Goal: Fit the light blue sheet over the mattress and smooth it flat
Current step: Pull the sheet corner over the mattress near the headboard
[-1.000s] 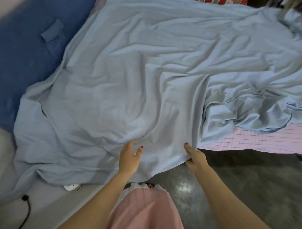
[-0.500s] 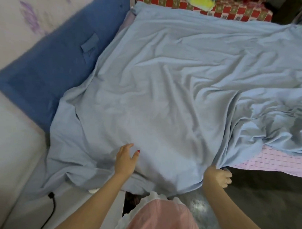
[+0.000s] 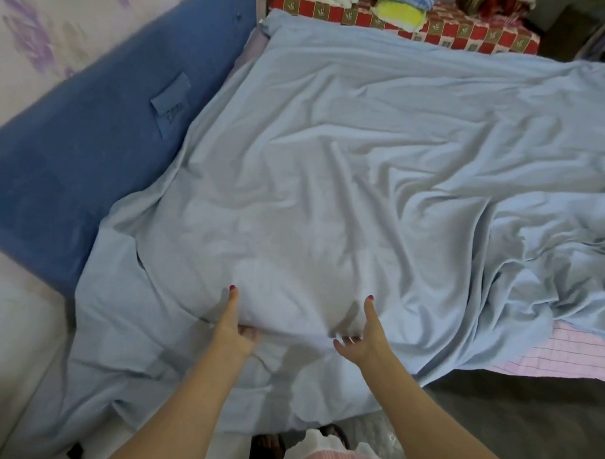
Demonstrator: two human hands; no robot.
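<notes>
The light blue sheet (image 3: pixel 347 169) lies wrinkled over most of the mattress and hangs over its near edge. A pink striped strip of mattress (image 3: pixel 564 351) shows uncovered at the right, where the sheet is bunched in folds. My left hand (image 3: pixel 234 324) and my right hand (image 3: pixel 362 338) are close together at the near edge, either side of a raised bulge of sheet. Each thumb lies on top of the cloth. The left fingers are tucked under the fold; the right fingers curl toward it, blurred.
A dark blue padded headboard (image 3: pixel 74 152) runs along the left of the bed. Beyond the far edge is a red checked cloth (image 3: pixel 472 32) with folded towels (image 3: pixel 401 11). Grey floor (image 3: pixel 527 426) lies at the lower right, a black cable (image 3: pixel 75 449) at the lower left.
My right hand left the sheet's hanging edge and moved left and up onto the bed. My left hand shifted to grip the fold. The view came closer.
</notes>
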